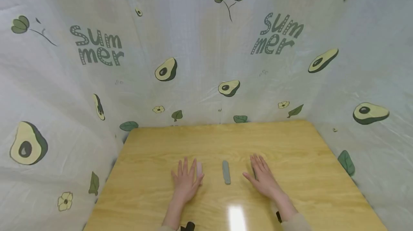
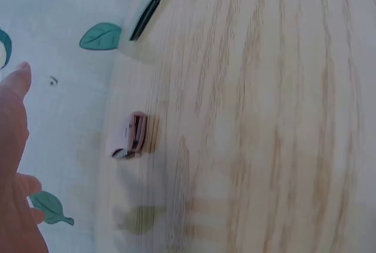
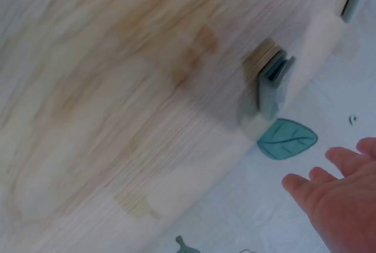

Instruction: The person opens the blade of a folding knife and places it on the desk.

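Three slim, flat objects lie apart on the table, roughly side by side. The left one is a pink slim object (image 1: 199, 168) with a slotted end; in the left wrist view this pink object (image 2: 124, 138) appears end-on. My left hand (image 1: 185, 183), fingers spread, is just left of it, the thumb passing across its near end. In the middle lies a grey-green slim object (image 1: 226, 172) with rounded ends. A darker slim object (image 1: 254, 174) is mostly hidden beneath my right hand (image 1: 265, 180), whose fingers are straight. Whether either hand touches its object I cannot tell.
The wooden table (image 1: 155, 145) reaches back to a pale cloth (image 1: 200, 44) printed with avocados, leaves and lettering, which also hangs at both sides. A bright light reflection lies at the table's near middle.
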The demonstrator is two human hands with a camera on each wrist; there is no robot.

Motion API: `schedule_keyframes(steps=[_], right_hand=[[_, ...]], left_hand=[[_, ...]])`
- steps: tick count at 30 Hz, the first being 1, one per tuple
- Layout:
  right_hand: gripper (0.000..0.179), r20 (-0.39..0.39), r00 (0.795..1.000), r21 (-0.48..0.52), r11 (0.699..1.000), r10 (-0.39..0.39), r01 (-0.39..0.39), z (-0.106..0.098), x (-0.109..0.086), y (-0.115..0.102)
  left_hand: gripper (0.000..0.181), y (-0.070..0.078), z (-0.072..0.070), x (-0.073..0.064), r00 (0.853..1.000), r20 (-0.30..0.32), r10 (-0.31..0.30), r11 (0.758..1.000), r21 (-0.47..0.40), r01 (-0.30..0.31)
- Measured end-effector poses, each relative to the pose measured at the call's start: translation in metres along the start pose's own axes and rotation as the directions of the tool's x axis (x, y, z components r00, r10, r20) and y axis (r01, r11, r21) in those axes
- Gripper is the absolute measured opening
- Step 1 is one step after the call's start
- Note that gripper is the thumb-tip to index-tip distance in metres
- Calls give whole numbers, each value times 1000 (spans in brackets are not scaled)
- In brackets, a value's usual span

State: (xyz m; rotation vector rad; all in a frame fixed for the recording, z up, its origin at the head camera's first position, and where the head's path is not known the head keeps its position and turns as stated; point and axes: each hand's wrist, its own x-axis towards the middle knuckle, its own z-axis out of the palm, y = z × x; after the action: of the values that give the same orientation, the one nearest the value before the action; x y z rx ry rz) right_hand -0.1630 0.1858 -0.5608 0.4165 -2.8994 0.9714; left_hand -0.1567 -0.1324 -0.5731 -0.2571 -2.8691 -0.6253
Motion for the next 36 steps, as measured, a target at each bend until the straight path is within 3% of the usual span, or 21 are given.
schedule_keyframes(steps=[11,21,26,33,36], right_hand=[[85,72,997,215,976,27,-42,10,15,-20],[78,99,993,311,946,68,-96,28,33,-31],[74,121,986,379,913,111,-149,34,40,-33],[68,160,963,481,835,216,-267,43,49,-34],[66,162,958,511,811,235,-286,46,53,-34]], left_hand=[[65,15,9,10,999,53,1,991,-134,6],[63,34,30,23,999,34,27,939,-344,-14],[57,45,37,30,999,43,-13,891,-453,31],[52,57,52,37,990,98,-105,754,-641,143],[50,62,57,40,984,104,-145,717,-675,177]])
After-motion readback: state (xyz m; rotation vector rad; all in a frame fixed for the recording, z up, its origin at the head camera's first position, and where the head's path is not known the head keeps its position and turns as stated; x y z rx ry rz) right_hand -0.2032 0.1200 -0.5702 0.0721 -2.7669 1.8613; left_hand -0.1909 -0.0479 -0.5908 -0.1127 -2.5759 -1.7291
